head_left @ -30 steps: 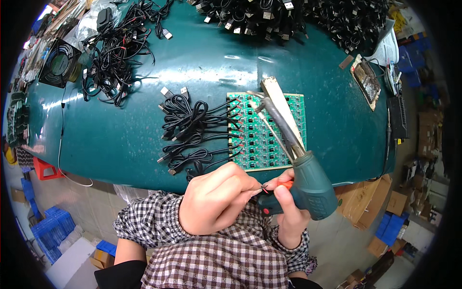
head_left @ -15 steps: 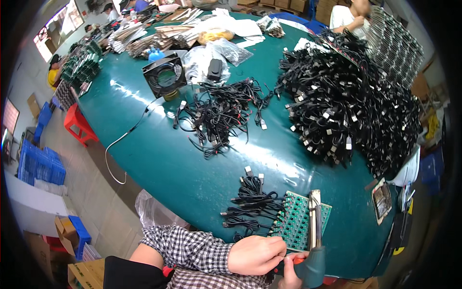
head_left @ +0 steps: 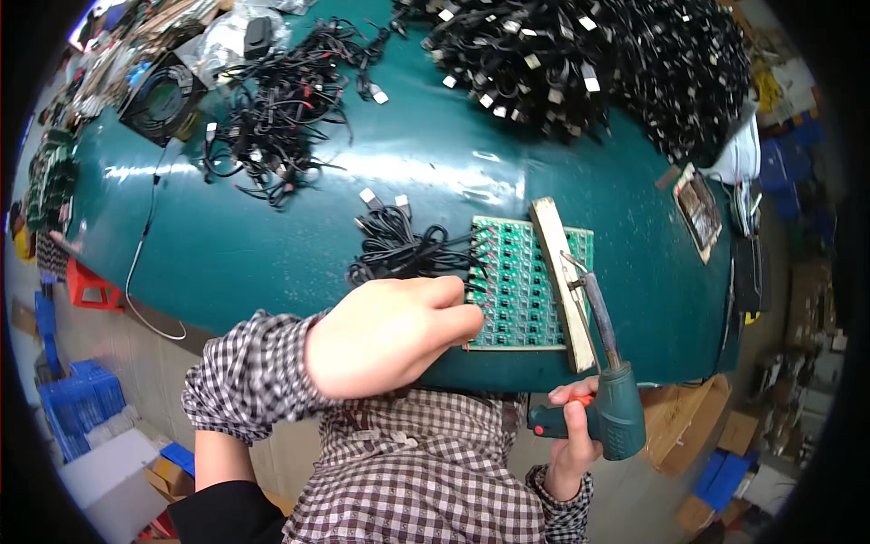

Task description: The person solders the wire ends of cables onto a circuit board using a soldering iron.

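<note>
Hands: one soldering gun (head_left: 605, 381), one board (head_left: 521, 286).

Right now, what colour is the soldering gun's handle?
Dark green soldering gun handle, orange trigger; head view shows it best.

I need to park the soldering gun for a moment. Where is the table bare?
Bare green table lies between the loose cable tangle and the near edge, left of the circuit board panel. The far right is crowded by the big cable heap.

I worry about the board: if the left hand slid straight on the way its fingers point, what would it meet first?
Likely the green circuit board panel itself: the left hand already reaches its near-left edge, though depth is unclear.
</note>
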A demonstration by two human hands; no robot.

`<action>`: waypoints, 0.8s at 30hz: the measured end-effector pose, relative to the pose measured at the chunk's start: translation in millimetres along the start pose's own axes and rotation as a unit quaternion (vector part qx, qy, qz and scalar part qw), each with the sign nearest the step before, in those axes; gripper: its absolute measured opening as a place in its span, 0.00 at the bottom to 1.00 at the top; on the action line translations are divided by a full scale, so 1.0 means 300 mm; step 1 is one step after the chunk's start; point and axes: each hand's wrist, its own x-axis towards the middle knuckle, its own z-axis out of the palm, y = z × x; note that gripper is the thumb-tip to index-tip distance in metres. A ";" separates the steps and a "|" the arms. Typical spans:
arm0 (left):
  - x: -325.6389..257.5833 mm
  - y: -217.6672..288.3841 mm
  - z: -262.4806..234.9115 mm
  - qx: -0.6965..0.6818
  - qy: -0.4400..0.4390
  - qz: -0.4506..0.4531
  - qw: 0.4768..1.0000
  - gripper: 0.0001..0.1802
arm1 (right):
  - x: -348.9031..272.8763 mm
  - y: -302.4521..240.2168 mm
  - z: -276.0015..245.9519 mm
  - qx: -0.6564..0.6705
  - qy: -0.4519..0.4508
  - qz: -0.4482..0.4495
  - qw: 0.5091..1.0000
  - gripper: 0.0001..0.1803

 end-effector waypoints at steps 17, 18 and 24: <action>0.119 -0.055 0.135 -0.080 -0.070 -0.085 0.991 0.05 | -0.149 -0.011 -0.138 -0.009 0.032 0.115 0.993 0.24; 0.121 -0.057 0.136 -0.081 -0.073 -0.086 0.990 0.05 | -0.153 -0.011 -0.148 -0.009 0.033 0.118 0.992 0.24; 0.126 -0.053 0.137 -0.101 -0.082 -0.096 0.987 0.05 | -0.175 -0.026 -0.164 -0.030 0.006 0.168 0.985 0.25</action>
